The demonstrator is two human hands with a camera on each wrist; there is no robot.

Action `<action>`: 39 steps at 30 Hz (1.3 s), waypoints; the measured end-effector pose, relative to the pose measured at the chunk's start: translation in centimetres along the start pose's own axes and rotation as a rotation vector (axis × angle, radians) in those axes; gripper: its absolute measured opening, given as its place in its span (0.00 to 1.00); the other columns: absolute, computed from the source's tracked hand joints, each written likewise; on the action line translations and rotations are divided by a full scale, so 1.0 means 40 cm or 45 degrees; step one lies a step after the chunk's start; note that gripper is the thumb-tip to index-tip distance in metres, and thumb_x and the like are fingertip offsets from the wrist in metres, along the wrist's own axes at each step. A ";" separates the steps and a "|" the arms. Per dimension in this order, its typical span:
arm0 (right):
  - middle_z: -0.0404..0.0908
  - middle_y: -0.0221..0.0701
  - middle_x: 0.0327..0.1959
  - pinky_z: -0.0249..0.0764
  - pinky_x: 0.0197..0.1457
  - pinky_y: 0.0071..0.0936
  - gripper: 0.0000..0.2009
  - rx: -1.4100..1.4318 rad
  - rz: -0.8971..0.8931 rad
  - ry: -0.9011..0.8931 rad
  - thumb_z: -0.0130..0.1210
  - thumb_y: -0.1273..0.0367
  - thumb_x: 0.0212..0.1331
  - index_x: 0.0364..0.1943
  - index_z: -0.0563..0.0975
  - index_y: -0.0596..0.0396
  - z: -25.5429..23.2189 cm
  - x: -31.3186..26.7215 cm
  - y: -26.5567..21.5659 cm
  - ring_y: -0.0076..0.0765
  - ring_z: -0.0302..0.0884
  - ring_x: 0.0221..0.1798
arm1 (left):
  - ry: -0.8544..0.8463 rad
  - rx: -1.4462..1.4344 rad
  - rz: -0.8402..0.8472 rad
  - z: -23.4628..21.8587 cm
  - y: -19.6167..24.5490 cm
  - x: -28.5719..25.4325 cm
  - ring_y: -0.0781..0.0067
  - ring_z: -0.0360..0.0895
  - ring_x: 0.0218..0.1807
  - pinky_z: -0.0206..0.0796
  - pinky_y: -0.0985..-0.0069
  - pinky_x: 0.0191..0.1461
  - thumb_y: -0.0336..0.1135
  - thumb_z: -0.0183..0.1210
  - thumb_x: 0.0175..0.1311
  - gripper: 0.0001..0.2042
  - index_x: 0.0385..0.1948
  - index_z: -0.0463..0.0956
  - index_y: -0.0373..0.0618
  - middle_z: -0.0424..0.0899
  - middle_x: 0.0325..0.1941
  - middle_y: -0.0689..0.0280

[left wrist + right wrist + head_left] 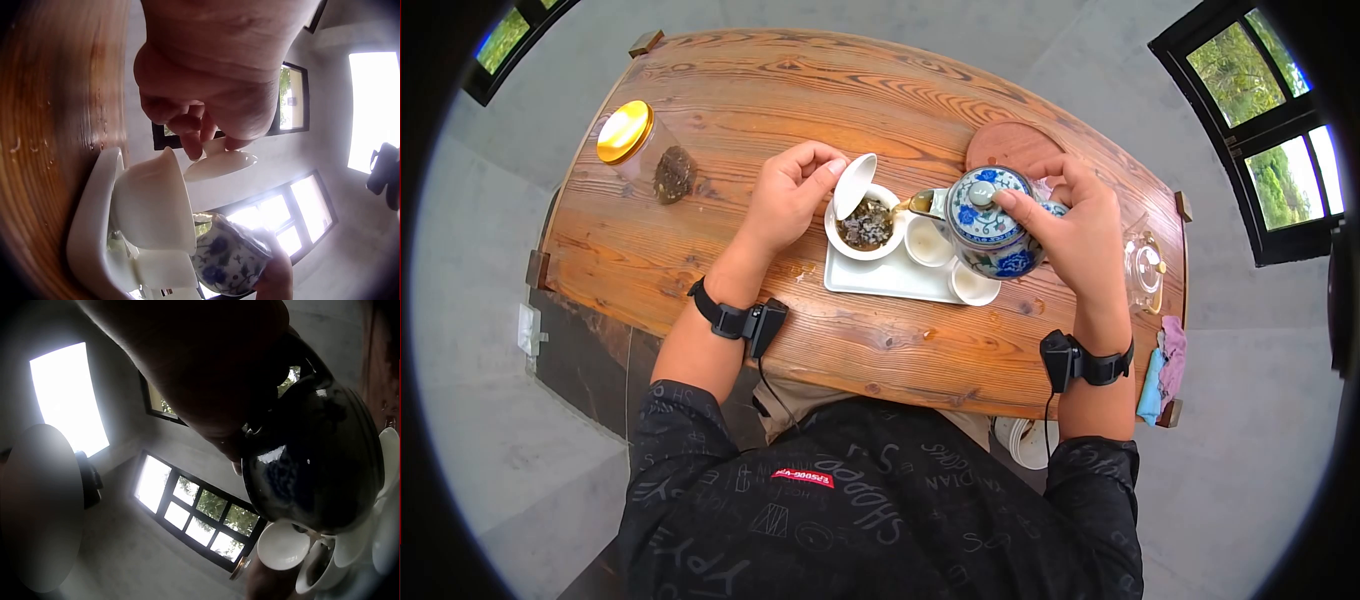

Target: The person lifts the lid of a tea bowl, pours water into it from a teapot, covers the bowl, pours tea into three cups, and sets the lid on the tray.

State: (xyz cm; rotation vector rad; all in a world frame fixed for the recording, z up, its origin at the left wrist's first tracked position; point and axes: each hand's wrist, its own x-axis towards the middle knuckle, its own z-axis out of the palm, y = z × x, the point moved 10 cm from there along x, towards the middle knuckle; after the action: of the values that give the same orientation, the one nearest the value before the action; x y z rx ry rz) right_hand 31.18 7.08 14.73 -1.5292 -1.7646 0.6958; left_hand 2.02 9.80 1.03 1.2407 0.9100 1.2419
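Teapot [990, 235], blue-and-white floral porcelain, tilted spout-left above white tray [880, 280] on bench [730, 100]; right hand [1075, 225] grips it, forefinger pressing the lid knob. Left hand [790, 195] pinches white lid [853, 185] tilted over leaf-filled bowl [863, 222] at tray's left end.

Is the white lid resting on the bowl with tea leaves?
No, the left hand holds the white lid tilted off the bowl, leaves showing.

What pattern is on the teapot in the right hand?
Blue flowers on white; the teapot shows it best in the head view, held by the right hand.
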 end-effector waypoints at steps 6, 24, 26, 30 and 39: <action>0.89 0.34 0.31 0.80 0.36 0.26 0.22 -0.040 -0.094 0.034 0.80 0.56 0.54 0.41 0.86 0.60 0.003 0.011 -0.003 0.26 0.86 0.33 | 0.005 -0.038 0.015 -0.003 0.001 0.002 0.82 0.85 0.41 0.79 0.80 0.47 0.32 0.60 0.80 0.09 0.48 0.83 0.34 0.91 0.41 0.65; 0.91 0.37 0.34 0.83 0.39 0.28 0.24 0.013 -0.055 0.024 0.80 0.56 0.54 0.43 0.85 0.62 0.014 0.020 -0.019 0.29 0.89 0.36 | 0.024 -0.016 0.065 -0.013 0.003 0.003 0.84 0.83 0.40 0.76 0.81 0.46 0.32 0.60 0.79 0.09 0.47 0.83 0.35 0.90 0.40 0.66; 0.91 0.37 0.34 0.83 0.39 0.28 0.24 -0.016 -0.062 0.029 0.80 0.56 0.54 0.43 0.85 0.62 0.014 0.020 -0.024 0.29 0.89 0.35 | 0.026 -0.012 0.066 -0.014 0.003 0.003 0.84 0.83 0.40 0.76 0.82 0.46 0.32 0.61 0.79 0.09 0.47 0.83 0.35 0.90 0.39 0.67; 0.91 0.36 0.34 0.83 0.40 0.28 0.24 -0.014 -0.079 0.033 0.80 0.56 0.54 0.43 0.85 0.62 0.015 0.021 -0.031 0.28 0.89 0.35 | 0.022 -0.009 0.062 -0.016 0.001 0.004 0.85 0.83 0.40 0.76 0.82 0.46 0.32 0.61 0.79 0.09 0.47 0.84 0.35 0.90 0.39 0.67; 0.90 0.35 0.33 0.82 0.37 0.25 0.22 0.037 -0.085 0.019 0.80 0.59 0.55 0.43 0.85 0.62 0.023 0.019 -0.036 0.26 0.88 0.34 | 0.021 -0.013 0.070 -0.015 0.003 0.003 0.85 0.83 0.41 0.75 0.82 0.48 0.32 0.61 0.79 0.09 0.47 0.83 0.35 0.90 0.40 0.67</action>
State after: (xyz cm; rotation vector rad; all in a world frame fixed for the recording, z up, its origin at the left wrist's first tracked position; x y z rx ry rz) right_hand 29.51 7.64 15.39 -1.4458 -1.7790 0.6722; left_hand 1.45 10.02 1.09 1.2565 0.8853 1.3007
